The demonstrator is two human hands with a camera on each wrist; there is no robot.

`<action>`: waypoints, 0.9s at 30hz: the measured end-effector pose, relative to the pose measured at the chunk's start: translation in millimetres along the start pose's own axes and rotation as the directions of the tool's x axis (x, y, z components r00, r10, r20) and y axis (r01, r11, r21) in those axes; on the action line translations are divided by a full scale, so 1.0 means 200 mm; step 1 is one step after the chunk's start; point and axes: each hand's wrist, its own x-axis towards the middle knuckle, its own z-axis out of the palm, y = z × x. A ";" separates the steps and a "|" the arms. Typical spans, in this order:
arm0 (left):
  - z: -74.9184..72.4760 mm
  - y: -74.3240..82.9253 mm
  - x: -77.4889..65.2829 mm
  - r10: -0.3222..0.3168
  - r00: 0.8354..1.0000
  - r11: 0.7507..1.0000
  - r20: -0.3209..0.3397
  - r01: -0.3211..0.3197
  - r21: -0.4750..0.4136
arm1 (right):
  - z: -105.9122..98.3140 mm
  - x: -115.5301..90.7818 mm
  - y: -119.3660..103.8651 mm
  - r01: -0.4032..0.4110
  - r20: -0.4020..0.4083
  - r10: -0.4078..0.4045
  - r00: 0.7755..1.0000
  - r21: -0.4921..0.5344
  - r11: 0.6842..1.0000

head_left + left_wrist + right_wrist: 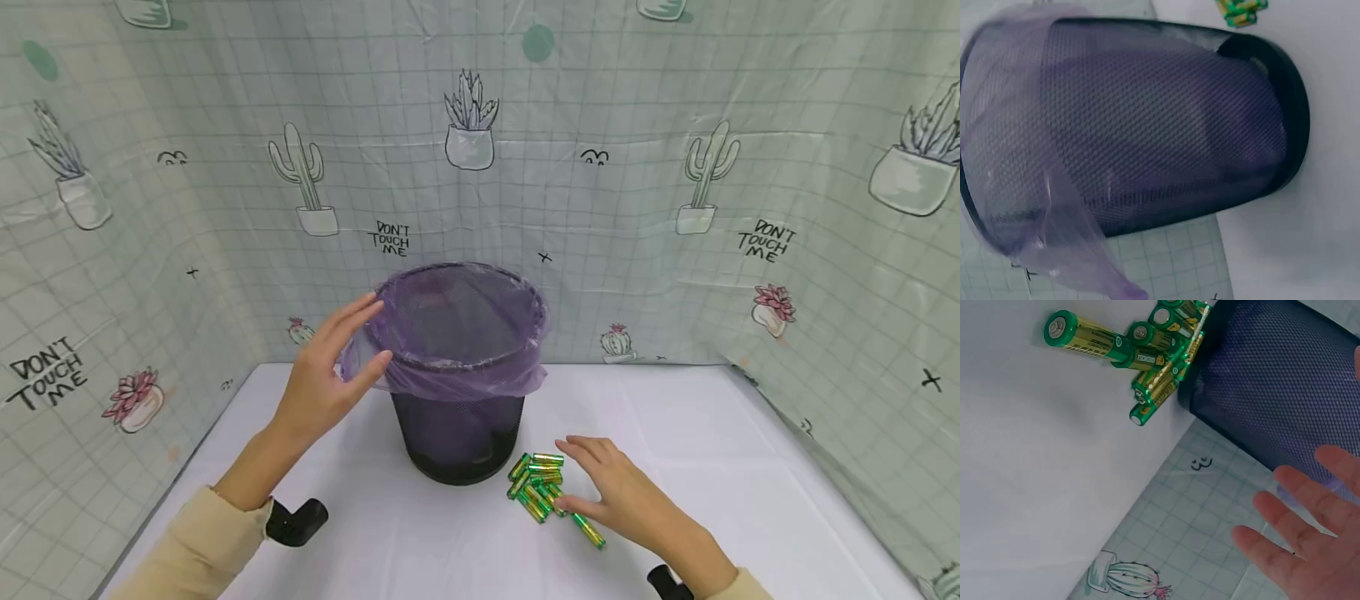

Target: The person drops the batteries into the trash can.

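Note:
A black mesh wastebasket (457,437) stands upright on the white table, lined with a thin purple plastic bag (480,382) folded over its rim. At the rim's left side is my left hand (322,379), thumb and fingers apart and nothing between them. Several green and gold batteries (534,492) lie in a loose pile by the basket's front right. One battery (588,531) lies a little apart, nearer to me. Over the pile's right side hovers my right hand (622,496), its fingers spread and holding nothing; the right wrist view shows these fingers (1300,487) extended.
Behind and on both sides of the table (645,417) hangs a pale green grid-patterned cloth (577,208) printed with cacti and lettering. A black wrist mount (296,523) sticks out from the left sleeve. Loose bag film (1079,250) droops from the basket's rim.

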 end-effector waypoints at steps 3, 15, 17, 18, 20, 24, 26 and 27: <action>-0.02 -0.05 0.04 -0.109 0.993 0.994 0.052 0.110 -0.013 | 0.00 0.00 0.00 -0.023 -0.001 0.023 1.000 0.024 0.999; -0.02 -0.22 0.11 -0.394 0.874 0.874 0.284 0.452 -0.179 | 0.02 -0.03 0.02 -0.115 0.027 0.113 0.993 0.089 0.989; -0.02 -0.24 0.12 -0.406 0.856 0.851 0.321 0.482 -0.208 | 0.02 -0.04 0.02 -0.137 0.039 0.133 0.990 0.107 0.985; -0.02 -0.24 0.12 -0.405 0.848 0.842 0.342 0.491 -0.222 | 0.02 -0.04 0.02 -0.146 0.043 0.142 0.989 0.120 0.982; -0.02 -0.26 0.12 -0.401 0.833 0.824 0.381 0.510 -0.248 | 0.02 -0.05 0.02 -0.162 0.052 0.155 0.986 0.149 0.975; -0.02 -0.28 0.11 -0.396 0.812 0.786 0.429 0.541 -0.300 | 0.03 -0.06 0.04 -0.198 0.074 0.187 0.980 0.202 0.959; -0.01 -0.29 0.11 -0.396 0.809 0.770 0.435 0.551 -0.322 | 0.04 -0.07 0.05 -0.228 0.100 0.211 0.972 0.218 0.949; -0.01 -0.30 0.10 -0.396 0.806 0.762 0.440 0.556 -0.332 | 0.05 -0.08 0.05 -0.244 0.116 0.223 0.968 0.223 0.944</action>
